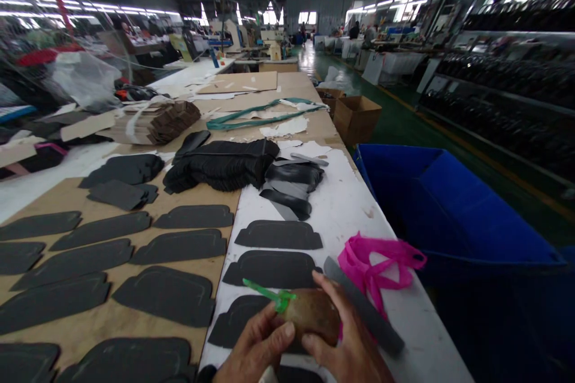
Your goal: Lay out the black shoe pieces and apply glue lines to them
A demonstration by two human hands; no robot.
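Between my two hands, low in the head view, is a brownish rounded object [312,314] with a green strip [265,291] tied at its left end. My left hand [258,344] pinches it near the green knot. Around its right side curve the fingers of my right hand [344,335]. Beneath and beyond the hands, dark flat cut pieces [272,268] lie on the white tabletop. A long grey strip [366,308] rests just right of my right hand, partly under a bright pink bag [381,260].
More dark pieces [166,293] lie in rows on brown board at left. Black stacked pieces [222,164] and a brown bundle [155,119] sit farther back. A blue bin [449,203] stands right of the table edge, with cardboard boxes [357,119] behind it.
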